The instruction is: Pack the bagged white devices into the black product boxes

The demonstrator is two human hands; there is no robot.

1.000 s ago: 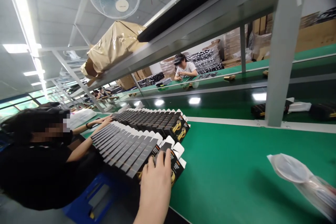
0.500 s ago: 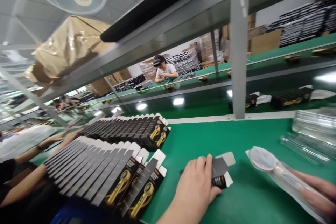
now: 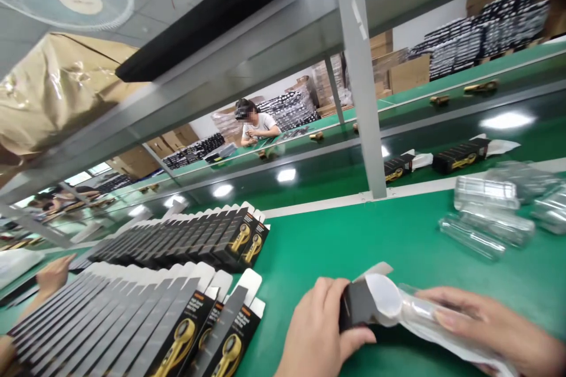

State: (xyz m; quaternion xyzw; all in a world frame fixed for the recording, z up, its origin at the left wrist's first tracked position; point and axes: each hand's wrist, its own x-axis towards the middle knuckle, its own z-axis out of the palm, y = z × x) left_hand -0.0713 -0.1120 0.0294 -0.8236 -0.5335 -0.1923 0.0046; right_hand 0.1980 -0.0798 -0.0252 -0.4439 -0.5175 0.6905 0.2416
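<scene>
Low over the green worktop (image 3: 336,235), the left hand (image 3: 316,330) closes around a light, crushable black carton (image 3: 356,306); the right hand (image 3: 490,321), fingers loosely curled, feeds in a slippery clear blister pack (image 3: 415,315); both seem best gripped by the edges.

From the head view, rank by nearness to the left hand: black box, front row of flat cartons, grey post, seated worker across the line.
1. black box, in the left hand.
2. front row of flat cartons, just left.
3. grey post, beyond, mid-bench.
4. seated worker, far side.
</scene>
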